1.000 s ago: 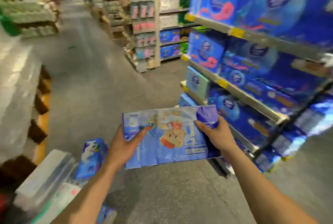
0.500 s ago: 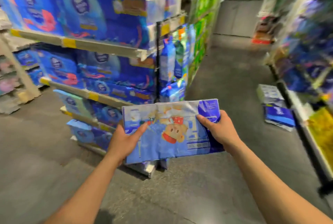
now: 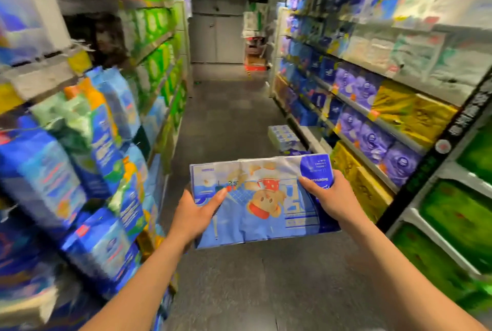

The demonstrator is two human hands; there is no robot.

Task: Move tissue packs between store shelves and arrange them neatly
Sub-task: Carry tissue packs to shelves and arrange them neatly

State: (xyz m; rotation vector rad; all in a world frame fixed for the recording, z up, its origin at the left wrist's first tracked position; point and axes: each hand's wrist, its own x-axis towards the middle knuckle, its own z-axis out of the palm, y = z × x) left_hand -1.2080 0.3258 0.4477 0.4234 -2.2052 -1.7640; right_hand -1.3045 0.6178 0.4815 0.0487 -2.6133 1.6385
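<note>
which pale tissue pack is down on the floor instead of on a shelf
The pale blue-and-white pack on the aisle floor by the right-hand shelves, just beyond the carried cartoon-printed pack; the others sit on shelves.

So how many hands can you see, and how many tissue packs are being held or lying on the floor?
Hands: 2, the left hand and the right hand
Packs being held: 1, the held tissue pack, gripped by both hands
Packs on the floor: 2, a pale pack and a blue pack, mostly hidden
Total: 5
</note>
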